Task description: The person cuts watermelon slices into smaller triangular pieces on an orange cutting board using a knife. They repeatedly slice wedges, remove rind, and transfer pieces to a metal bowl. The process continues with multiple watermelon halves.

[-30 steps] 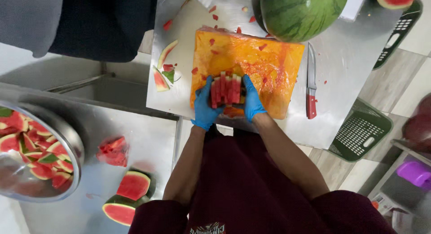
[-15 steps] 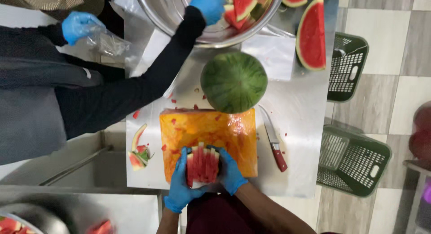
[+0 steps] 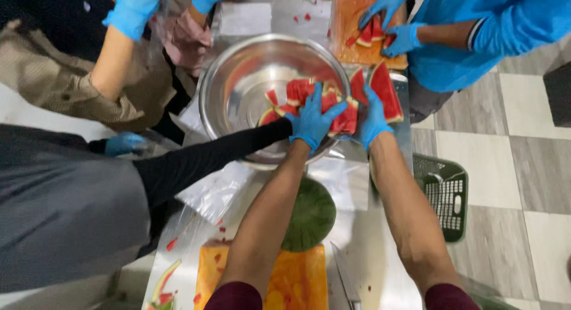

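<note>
Blue-gloved, our left hand [image 3: 312, 121] and right hand [image 3: 373, 118] clasp a stack of watermelon slices [image 3: 344, 112] between them at the steel bowl's [image 3: 238, 78] near rim; a co-worker's black sleeve [image 3: 202, 158] reaches into the bowl beside us.

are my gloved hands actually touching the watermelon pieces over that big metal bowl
Touching. The head view shows the left hand and right hand pressed against a stack of watermelon slices from both sides, over the steel bowl, with no gap visible.
</note>
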Demonstrator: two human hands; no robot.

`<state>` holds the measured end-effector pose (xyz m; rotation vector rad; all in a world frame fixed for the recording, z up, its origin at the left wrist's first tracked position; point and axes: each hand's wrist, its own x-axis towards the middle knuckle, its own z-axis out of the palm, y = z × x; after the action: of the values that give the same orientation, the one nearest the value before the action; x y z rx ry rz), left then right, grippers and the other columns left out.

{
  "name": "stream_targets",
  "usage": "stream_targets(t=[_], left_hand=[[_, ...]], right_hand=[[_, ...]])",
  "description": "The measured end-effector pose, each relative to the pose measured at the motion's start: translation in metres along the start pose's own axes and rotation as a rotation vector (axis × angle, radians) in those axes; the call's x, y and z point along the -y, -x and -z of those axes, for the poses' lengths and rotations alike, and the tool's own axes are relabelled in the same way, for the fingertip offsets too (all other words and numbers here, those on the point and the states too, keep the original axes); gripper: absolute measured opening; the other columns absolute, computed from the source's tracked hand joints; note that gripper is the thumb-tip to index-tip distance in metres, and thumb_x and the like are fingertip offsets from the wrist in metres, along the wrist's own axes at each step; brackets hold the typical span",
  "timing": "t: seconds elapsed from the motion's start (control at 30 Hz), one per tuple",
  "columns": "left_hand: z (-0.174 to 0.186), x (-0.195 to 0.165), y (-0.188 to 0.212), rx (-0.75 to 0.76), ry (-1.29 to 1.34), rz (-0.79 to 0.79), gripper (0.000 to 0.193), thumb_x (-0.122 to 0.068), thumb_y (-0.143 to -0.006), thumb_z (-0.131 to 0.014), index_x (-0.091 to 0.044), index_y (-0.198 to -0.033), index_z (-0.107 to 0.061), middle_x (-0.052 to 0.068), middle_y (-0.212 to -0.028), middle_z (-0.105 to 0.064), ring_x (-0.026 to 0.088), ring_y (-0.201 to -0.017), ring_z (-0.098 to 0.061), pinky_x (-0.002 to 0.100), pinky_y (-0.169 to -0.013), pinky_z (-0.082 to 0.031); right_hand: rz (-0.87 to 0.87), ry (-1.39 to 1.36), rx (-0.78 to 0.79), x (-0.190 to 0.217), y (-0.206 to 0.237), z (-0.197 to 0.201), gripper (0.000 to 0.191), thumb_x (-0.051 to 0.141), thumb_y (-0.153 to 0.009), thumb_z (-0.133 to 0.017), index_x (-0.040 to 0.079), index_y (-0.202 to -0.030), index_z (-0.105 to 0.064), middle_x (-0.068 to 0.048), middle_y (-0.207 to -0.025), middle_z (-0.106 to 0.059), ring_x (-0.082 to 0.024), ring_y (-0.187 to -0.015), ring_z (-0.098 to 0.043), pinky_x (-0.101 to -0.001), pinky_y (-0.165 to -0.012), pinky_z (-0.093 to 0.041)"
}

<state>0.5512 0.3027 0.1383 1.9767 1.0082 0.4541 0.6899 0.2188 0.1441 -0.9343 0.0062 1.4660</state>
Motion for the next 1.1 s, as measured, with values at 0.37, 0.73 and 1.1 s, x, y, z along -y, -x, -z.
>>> stream_targets(t=[0.37,0.73,1.1], left_hand=[[-0.011,0.04,-0.105,0.101,0.55,0.478,0.099,-0.078,-0.088,-0.043,-0.001,-0.151,-0.048,0.02,-0.157,-0.045,0.028,-0.148,-0.04,0.04,-0.121,-0.032],[0.084,0.031,0.127,-0.105,0.775,-0.09,0.044,-0.005,-0.091,-0.068,0.003,-0.134,-0.066,0.011,-0.124,-0.072,0.015,-0.109,-0.065,0.027,-0.097,-0.05],[0.162,0.236,0.72,-0.947,0.073,0.555,0.039,-0.037,-0.105,-0.059,-0.001,-0.104,-0.076,0.021,-0.082,-0.07,0.023,-0.067,-0.069,0.037,-0.061,-0.054]], right_hand=[[-0.13,-0.041,-0.198,0.0,-0.074,-0.019,0.081,0.077,-0.086,-0.046,0.013,-0.134,-0.062,-0.018,-0.143,-0.062,-0.042,-0.13,-0.058,-0.0717,-0.115,-0.03],[0.676,0.439,-0.22,-0.11,0.122,0.041,0.041,0.019,-0.104,-0.051,0.001,-0.14,-0.055,-0.012,-0.123,-0.07,-0.022,-0.113,-0.067,-0.037,-0.097,-0.054],[0.428,2.201,-0.707,-0.432,0.334,0.135,0.053,0.031,-0.083,-0.08,0.002,-0.122,-0.06,-0.017,-0.104,-0.064,-0.029,-0.091,-0.061,-0.0403,-0.077,-0.049]])
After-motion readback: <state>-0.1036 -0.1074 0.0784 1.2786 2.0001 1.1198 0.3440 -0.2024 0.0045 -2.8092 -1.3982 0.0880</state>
